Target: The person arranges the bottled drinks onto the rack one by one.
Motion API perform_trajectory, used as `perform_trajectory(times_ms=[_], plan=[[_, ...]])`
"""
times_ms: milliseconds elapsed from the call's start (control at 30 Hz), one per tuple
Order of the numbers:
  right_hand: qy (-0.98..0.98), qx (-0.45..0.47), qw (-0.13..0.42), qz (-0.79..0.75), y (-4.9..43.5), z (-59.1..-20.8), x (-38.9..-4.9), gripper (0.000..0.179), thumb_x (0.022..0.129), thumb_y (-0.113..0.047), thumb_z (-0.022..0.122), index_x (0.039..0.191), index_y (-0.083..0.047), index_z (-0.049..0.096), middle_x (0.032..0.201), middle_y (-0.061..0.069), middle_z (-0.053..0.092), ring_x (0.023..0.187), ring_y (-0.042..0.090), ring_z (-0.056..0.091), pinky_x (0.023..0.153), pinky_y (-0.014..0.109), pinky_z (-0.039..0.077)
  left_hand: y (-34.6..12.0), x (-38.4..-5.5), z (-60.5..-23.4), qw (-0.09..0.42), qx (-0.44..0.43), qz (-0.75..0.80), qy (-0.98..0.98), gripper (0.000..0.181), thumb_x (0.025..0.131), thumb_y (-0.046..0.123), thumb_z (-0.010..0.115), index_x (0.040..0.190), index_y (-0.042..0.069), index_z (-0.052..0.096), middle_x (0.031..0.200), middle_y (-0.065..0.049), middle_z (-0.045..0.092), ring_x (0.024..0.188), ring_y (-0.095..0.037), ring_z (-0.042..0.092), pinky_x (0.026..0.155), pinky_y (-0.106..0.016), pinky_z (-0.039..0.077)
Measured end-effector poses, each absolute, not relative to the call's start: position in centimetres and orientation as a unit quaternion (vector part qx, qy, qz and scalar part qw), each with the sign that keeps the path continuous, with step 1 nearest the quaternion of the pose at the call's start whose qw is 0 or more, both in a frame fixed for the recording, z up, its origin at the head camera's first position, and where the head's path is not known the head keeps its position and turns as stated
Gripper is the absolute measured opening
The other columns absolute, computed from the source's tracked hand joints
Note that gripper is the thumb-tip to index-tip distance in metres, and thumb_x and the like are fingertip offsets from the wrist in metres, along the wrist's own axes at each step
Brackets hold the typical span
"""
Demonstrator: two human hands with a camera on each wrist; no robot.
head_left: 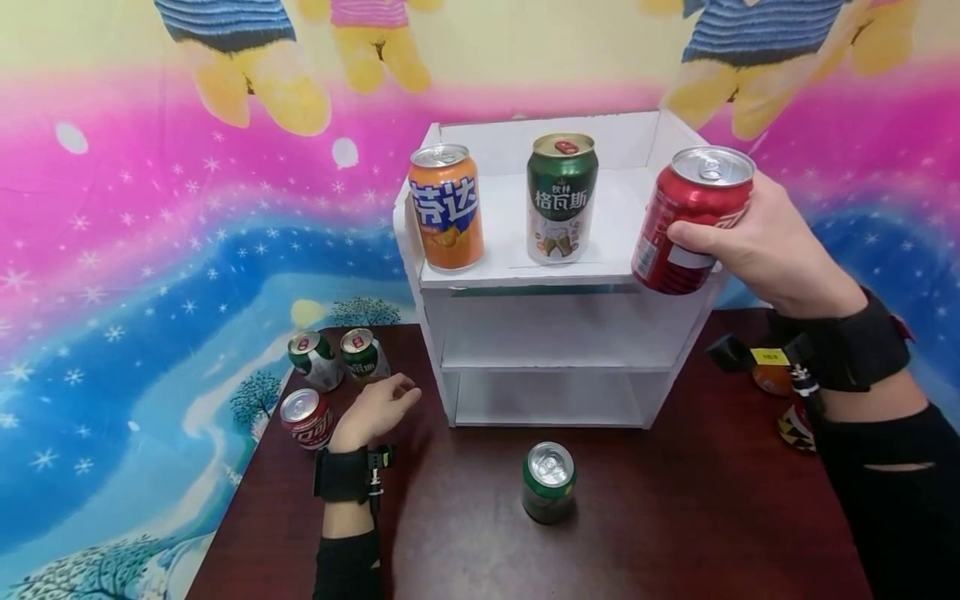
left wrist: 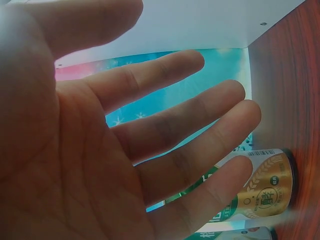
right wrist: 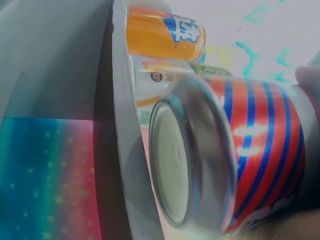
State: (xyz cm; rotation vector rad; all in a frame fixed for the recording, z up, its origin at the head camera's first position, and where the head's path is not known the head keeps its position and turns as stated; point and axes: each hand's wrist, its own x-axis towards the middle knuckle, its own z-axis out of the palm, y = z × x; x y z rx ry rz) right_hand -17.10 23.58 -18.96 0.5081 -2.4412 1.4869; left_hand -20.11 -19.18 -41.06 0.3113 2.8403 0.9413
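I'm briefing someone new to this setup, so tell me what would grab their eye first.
First, the bright red can gripped by the right hand at the right front corner of the white shelf unit's top. Next, the orange can at that top's left end, with a green-and-white can between the two. Behind it all spreads the vivid pink-and-blue snowflake backdrop.

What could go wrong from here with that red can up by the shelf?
The red can is tilted in the right hand near the front edge of the white shelf; let go there, it might topple off. The orange can also stands near that edge, so a jolt could tip it. A falling can might hit the green can on the table below.
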Motion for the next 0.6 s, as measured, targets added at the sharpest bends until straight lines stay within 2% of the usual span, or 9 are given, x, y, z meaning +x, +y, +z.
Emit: perform_trajectory(times_ms=[300,533,600], plan=[[-0.834,0.135,0.132,0.518,22.2,-18.9,-17.4,0.066,0.089,-0.013,0.066,0.143,-0.015,0.03,0.132,0.008,0.043,0.113,0.02,0.044,0.078,0.02,0.046,-18.9,-20.3,-41.2,0.067,0.108,0.309,0.942,0.032,0.097,0.03,0.052,0.117,0.007,0.061,0.111,-0.012,0.063,0.096,-0.025,0.06,0.082,-0.046,0.048],[-0.836,0.103,0.142,0.52,21.1,-18.8,-17.9,0.069,0.089,-0.02,0.067,0.142,-0.015,0.022,0.137,0.01,0.036,0.12,0.022,0.038,0.098,0.045,0.039,-18.9,-20.3,-41.1,0.071,0.106,0.315,0.941,0.031,0.097,0.029,0.052,0.117,0.007,0.061,0.11,-0.012,0.064,0.095,-0.024,0.061,0.082,-0.046,0.048],[-0.836,0.101,0.146,0.52,21.0,-18.8,-18.0,0.069,0.089,-0.021,0.067,0.141,-0.015,0.022,0.137,0.011,0.036,0.121,0.023,0.038,0.099,0.047,0.038,-18.9,-20.4,-41.2,0.07,0.106,0.313,0.941,0.031,0.097,0.029,0.053,0.117,0.007,0.061,0.11,-0.011,0.064,0.095,-0.024,0.061,0.082,-0.046,0.048]])
